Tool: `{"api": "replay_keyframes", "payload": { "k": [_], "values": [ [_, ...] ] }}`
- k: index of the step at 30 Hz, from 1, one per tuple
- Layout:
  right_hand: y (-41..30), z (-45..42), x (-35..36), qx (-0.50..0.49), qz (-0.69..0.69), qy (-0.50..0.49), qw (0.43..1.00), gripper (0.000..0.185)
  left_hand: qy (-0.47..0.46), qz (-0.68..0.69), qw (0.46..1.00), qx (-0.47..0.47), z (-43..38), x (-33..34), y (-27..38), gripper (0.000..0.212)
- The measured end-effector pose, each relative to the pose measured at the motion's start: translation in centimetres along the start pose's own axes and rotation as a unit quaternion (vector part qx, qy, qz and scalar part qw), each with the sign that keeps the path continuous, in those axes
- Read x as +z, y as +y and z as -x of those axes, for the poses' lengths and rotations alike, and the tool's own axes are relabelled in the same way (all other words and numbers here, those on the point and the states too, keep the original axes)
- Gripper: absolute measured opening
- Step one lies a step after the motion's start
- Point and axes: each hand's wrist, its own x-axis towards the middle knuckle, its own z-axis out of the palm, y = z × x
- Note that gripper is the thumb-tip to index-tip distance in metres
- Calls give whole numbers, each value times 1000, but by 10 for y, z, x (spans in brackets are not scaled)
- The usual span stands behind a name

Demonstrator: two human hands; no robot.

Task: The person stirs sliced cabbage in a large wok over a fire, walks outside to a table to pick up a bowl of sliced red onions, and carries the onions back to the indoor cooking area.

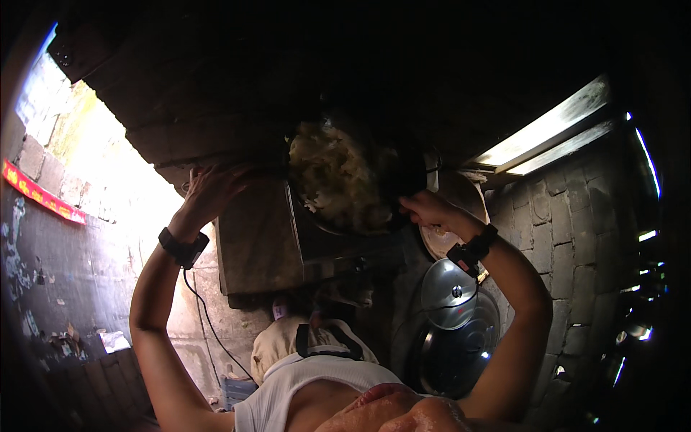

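A dark, wide pan (351, 232) stands on a stove (345, 254) with a pale, light-coloured food (334, 173) heaped in its left and middle part. My right hand (429, 209) is at the pan's lower right rim, its fingers curled; whether it grips a handle or a utensil is too dark to tell. My left hand (210, 189) is raised over the left side of the counter, left of the pan, with its fingers apart and no object visible in it. The far side of the pan is lost in shadow.
A counter block (259, 243) adjoins the stove on the left. At the right are a round pale board or basin (437, 243), a shiny metal lid (451, 291) and a large round metal vessel (459, 351). A black cable (208, 313) hangs below my left wrist. A brick wall (561, 216) stands at the right.
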Motion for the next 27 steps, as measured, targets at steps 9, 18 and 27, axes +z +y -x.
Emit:
{"api": "replay_keyframes", "payload": {
  "k": [9,18,27],
  "values": [
    [12,28,-10,-39,-112,48,992,42,-6,-12,1000,11,-1,-4,0,45],
    [23,49,-25,-110,-89,94,985,48,-24,-23,999,-8,-2,-2,-3,45],
    [12,69,-44,-197,138,246,939,27,-6,3,1000,13,-4,15,-16,41]
  ]
}}
